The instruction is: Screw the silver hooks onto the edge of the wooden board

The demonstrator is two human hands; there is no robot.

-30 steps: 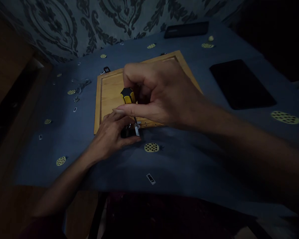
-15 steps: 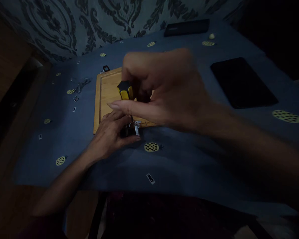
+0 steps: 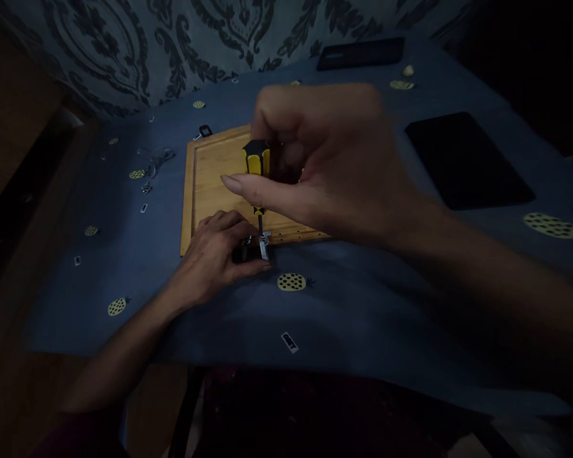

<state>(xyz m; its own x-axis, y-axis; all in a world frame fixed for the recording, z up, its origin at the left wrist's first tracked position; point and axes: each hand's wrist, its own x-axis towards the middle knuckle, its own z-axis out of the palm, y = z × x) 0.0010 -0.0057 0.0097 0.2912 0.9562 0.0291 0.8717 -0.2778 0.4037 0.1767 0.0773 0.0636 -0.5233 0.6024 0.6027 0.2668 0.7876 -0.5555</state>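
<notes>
My right hand [image 3: 334,159] is closed around a yellow-and-black screwdriver [image 3: 255,162], its thumb lying across the front of the handle. The screwdriver stands nearly upright, and its shaft runs down to a small silvery metal fitting [image 3: 264,245]. That fitting sits at the near edge of a light wooden board [image 3: 214,172] with a raised rim. My left hand [image 3: 210,254] is closed at this edge, fingers on the board and thumb below, steadying the fitting. Whether the tip sits in a screw is too small to tell.
Small screws [image 3: 146,187] and a clear plastic bag [image 3: 161,158] lie left of the board. Behind it is a dark square loop [image 3: 205,131]. A black phone-like slab [image 3: 468,159] lies to the right, a dark case [image 3: 360,53] at the back by the patterned wall [image 3: 243,25].
The screwdriver and my right hand have shifted slightly right. The tool is more upright, and more of its shaft shows. My left hand stays in place.
</notes>
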